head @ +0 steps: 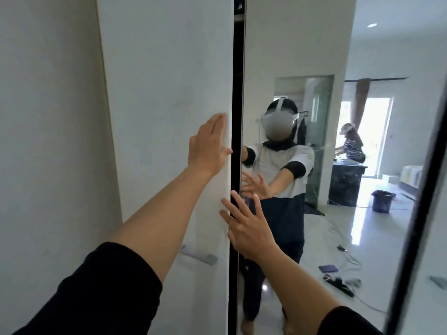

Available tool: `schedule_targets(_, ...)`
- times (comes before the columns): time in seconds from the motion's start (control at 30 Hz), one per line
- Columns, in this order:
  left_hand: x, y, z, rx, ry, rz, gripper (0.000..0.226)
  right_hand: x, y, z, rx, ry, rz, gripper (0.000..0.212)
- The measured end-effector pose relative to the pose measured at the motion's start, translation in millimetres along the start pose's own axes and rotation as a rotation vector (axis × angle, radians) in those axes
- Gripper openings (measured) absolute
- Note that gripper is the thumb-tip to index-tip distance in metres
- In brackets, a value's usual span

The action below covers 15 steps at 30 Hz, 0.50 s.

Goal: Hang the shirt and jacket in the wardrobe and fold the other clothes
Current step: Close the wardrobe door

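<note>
I face the wardrobe. My left hand [208,146] lies flat against the right edge of its white door [164,93], fingers spread and pointing up. My right hand [246,226] sits lower, fingers apart, at the narrow dark gap [236,117] between the white door and the mirrored door [302,56]. Neither hand holds anything. No shirt, jacket or other clothes are visible; the wardrobe's inside is hidden except for that dark slit.
A metal handle [198,256] sits low on the white door. The mirror reflects a person wearing a headset, another person at a dark cabinet, a dark bin, and cables and small items on a glossy floor. A plain wall stands at the left.
</note>
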<state>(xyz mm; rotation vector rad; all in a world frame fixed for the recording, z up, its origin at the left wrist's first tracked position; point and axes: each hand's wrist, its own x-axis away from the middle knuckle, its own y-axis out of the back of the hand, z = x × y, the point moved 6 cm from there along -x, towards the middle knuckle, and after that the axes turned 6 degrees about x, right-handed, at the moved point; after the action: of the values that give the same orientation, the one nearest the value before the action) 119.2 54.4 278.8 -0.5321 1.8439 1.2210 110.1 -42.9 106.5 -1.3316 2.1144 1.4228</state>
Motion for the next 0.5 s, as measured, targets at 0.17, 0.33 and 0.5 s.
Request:
schedule_targets(0.17, -25.2, -34.9, 8.3, -0.052, -0.053, 0.086, 0.075, -9.5, -43.9, -11.4, 0.031, -0.139, 0.208, 0.058)
schedule_targets(0.33, -41.2, -58.8, 18.1, -0.085, -0.094, 0.149, 0.068, -20.6, -69.2, -15.1, 0.042, -0.249, 0.308, 0.065)
schedule_targets(0.5, -43.5, -65.7, 14.7, -0.036, -0.072, 0.048, 0.056, -18.3, -62.5, -14.8, 0.017, -0.194, 0.332, 0.061)
